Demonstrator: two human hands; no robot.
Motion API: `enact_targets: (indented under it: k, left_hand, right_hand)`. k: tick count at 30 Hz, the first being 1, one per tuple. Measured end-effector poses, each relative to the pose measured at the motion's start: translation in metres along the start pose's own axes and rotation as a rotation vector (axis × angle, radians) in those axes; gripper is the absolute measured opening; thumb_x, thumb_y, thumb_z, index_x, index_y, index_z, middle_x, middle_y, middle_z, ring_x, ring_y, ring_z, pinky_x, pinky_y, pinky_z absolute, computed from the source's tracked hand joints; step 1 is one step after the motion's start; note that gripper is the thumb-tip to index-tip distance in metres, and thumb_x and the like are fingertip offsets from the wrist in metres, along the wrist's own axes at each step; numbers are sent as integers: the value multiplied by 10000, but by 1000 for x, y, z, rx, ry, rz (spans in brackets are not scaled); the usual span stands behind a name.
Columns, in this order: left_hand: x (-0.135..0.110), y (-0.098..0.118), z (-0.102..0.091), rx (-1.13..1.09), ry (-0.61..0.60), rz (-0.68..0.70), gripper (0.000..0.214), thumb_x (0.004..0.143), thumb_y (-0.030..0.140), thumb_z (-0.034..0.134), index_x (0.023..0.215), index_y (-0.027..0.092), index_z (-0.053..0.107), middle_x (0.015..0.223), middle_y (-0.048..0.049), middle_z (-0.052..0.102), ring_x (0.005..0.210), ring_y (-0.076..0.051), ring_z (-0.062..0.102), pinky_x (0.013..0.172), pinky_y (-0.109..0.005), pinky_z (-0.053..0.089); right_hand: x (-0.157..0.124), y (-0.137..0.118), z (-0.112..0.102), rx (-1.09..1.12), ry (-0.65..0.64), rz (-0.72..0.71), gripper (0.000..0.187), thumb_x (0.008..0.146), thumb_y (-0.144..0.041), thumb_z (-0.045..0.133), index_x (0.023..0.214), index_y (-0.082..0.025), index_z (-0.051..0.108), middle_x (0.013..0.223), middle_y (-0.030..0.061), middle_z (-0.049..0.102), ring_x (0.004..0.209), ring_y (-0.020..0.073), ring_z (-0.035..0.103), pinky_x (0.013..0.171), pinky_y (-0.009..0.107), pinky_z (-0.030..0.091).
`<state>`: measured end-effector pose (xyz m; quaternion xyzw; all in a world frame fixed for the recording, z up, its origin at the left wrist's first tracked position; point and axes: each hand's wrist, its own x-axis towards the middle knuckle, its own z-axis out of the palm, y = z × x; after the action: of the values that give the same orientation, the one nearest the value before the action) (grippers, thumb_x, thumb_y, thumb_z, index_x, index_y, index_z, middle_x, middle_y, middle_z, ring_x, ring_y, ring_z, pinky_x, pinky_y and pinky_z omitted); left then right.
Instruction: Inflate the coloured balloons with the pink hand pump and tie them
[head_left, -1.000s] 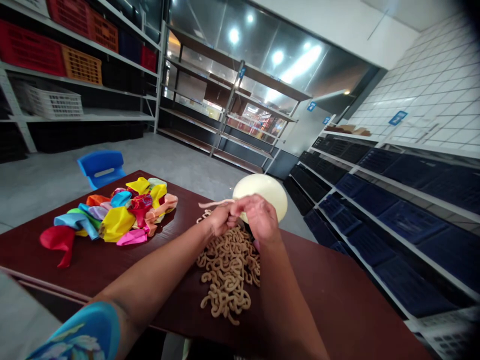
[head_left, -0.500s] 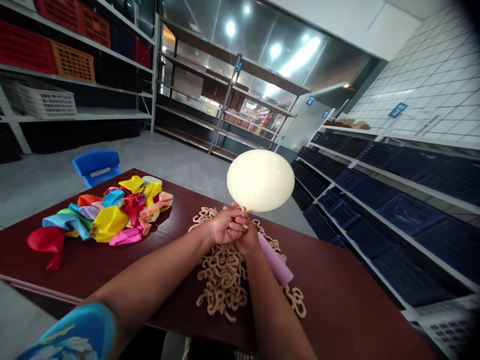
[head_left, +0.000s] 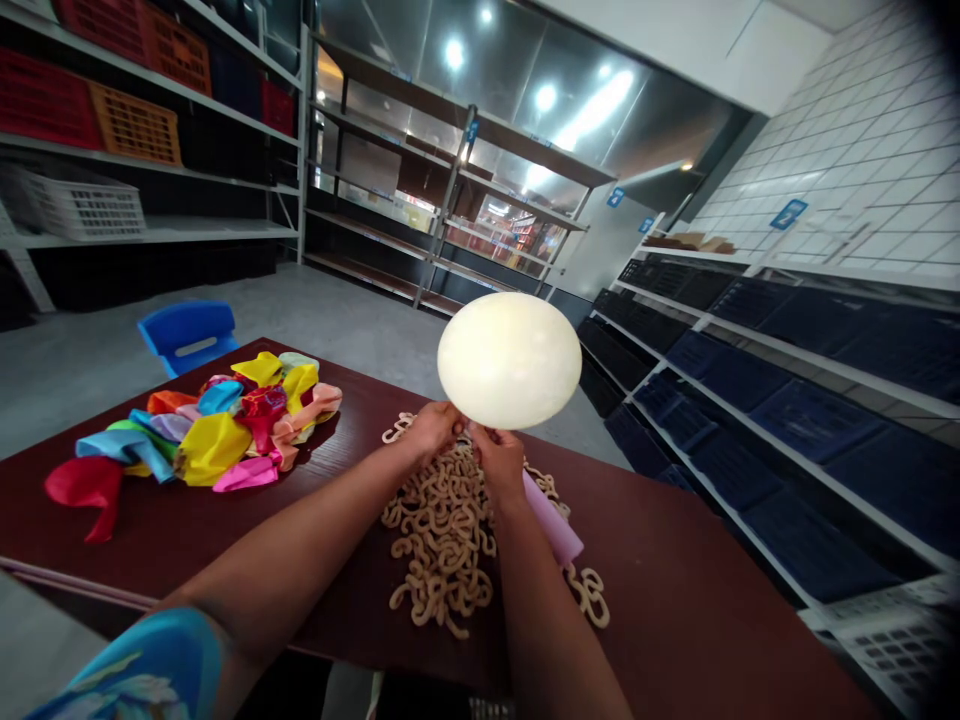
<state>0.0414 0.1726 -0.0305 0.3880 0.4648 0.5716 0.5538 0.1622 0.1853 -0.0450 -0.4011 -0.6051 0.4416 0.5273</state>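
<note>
A pale yellow inflated balloon point(head_left: 509, 358) is held up over the far edge of the dark red table point(head_left: 675, 600). My left hand point(head_left: 433, 430) and my right hand point(head_left: 499, 462) pinch its neck from below, fingers closed, close together. Under my hands lies a heap of tan curled clips point(head_left: 442, 540) on the table. A pink tube-like thing point(head_left: 553, 522) rests on the table just right of my right wrist.
A pile of limp coloured balloons point(head_left: 202, 435) lies on the table's left part. A blue chair point(head_left: 187, 335) stands beyond it. Shelving with red and orange crates point(head_left: 97, 110) lines the left; racks of dark blue bins point(head_left: 787, 420) run along the right wall.
The balloon came up from behind my hands and now stands above them. My hands moved slightly apart at its neck, and the pink tube came into sight beside my right wrist.
</note>
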Motion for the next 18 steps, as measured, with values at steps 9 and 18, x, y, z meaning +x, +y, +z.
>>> enact_targets:
  k: [9, 18]
  left_hand:
    - [4, -3, -5, 529, 182, 242, 287, 793, 310, 419, 567, 167, 525, 524, -5, 499, 526, -117, 428, 509, -220, 307]
    - [-1, -7, 5, 688, 72, 375, 290, 837, 281, 363, 625, 171, 529, 575, -14, 513, 567, -133, 450, 568, -232, 315]
  right_hand:
    - [-10, -18, -4, -175, -171, -115, 187, 720, -361, 578, 814, -208, 631, 569, -39, 538, 481, 89, 451, 489, 227, 387]
    - [-4, -14, -8, -90, -49, -94, 198, 691, -363, 632, 818, -215, 596, 707, -14, 583, 559, 98, 496, 541, 235, 423]
